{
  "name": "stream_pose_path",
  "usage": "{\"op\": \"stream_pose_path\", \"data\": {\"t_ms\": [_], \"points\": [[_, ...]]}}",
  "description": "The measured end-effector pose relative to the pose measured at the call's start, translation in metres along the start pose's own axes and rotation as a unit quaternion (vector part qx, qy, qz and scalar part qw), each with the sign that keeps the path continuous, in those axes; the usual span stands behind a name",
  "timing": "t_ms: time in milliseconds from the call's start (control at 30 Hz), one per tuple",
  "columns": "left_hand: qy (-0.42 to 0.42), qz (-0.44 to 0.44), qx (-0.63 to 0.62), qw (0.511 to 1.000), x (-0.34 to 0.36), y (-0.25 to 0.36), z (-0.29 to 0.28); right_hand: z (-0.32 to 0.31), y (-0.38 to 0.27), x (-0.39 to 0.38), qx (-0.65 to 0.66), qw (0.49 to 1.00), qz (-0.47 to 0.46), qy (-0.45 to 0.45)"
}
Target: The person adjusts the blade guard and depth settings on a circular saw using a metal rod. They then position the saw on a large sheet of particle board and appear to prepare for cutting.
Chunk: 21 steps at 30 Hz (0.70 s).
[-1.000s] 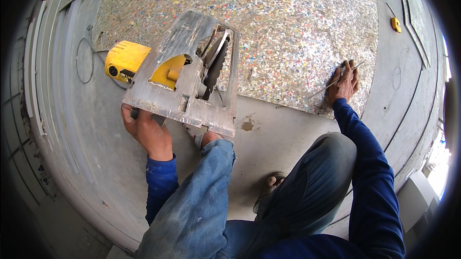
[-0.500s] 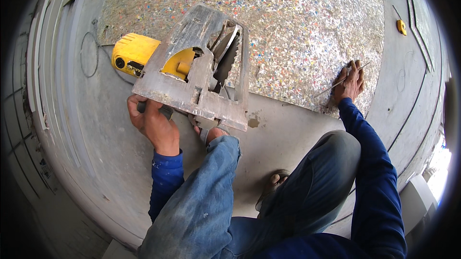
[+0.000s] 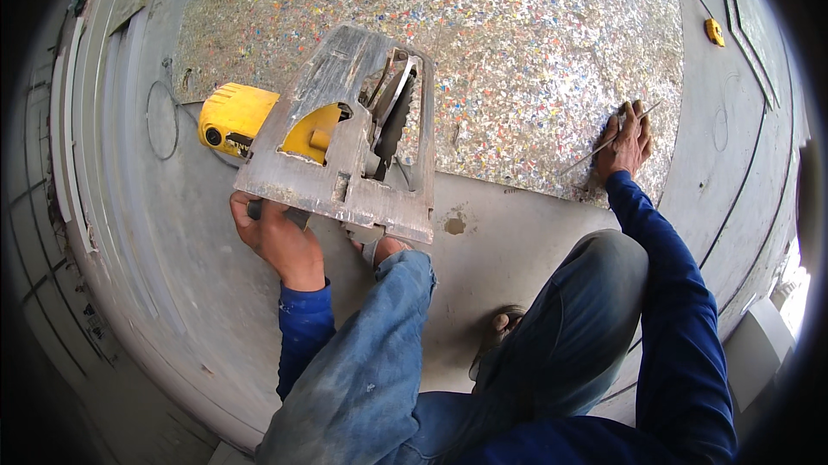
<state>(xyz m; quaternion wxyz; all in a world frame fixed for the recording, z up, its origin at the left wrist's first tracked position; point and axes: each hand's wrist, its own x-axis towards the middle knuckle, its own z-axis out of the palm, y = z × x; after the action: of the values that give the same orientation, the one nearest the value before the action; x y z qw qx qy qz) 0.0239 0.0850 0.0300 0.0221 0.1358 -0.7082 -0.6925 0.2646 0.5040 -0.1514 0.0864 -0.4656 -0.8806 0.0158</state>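
The left hand (image 3: 283, 242) clamped a circular saw (image 3: 319, 133), blade (image 3: 398, 120) within its slotted baseplate (image 3: 297, 193); apart, the right hand (image 3: 624, 146) touched a rod (image 3: 583, 160), grip unclear.

Base plate of circular saw (image 3: 297, 180) hides most of its handle (image 3: 297, 216); some fingers of left hand (image 3: 280, 245) curl out of sight there. Left foot (image 3: 390, 248) mostly covered by saw and trouser leg (image 3: 354, 353); right foot (image 3: 498, 327) partly behind other leg. Fingers of right hand (image 3: 623, 150) hide part of thin rod (image 3: 583, 159); grip on it unclear. Speckled board (image 3: 535, 51) cut off at top edge. Small yellow object (image 3: 714, 32), far right, too small to identify. Dark lens rim swallows both sides.
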Motion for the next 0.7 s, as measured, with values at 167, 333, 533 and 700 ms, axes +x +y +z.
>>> {"op": "stream_pose_path", "data": {"t_ms": [167,333,533,700], "points": [[0.044,0.010,-0.026,0.999,-0.001,0.014,0.003,0.003,-0.012,-0.001,0.003,1.000,-0.006,-0.013],[0.015,0.041,-0.033,0.998,0.002,0.005,-0.006,0.002,-0.010,0.000,0.004,1.000,0.000,-0.013],[0.010,0.051,-0.051,0.997,0.001,0.005,0.000,0.006,-0.008,-0.002,0.007,1.000,-0.014,0.008],[0.010,0.074,-0.016,0.997,-0.001,0.008,0.002,0.011,-0.003,-0.001,0.013,0.999,-0.027,0.013]]}}
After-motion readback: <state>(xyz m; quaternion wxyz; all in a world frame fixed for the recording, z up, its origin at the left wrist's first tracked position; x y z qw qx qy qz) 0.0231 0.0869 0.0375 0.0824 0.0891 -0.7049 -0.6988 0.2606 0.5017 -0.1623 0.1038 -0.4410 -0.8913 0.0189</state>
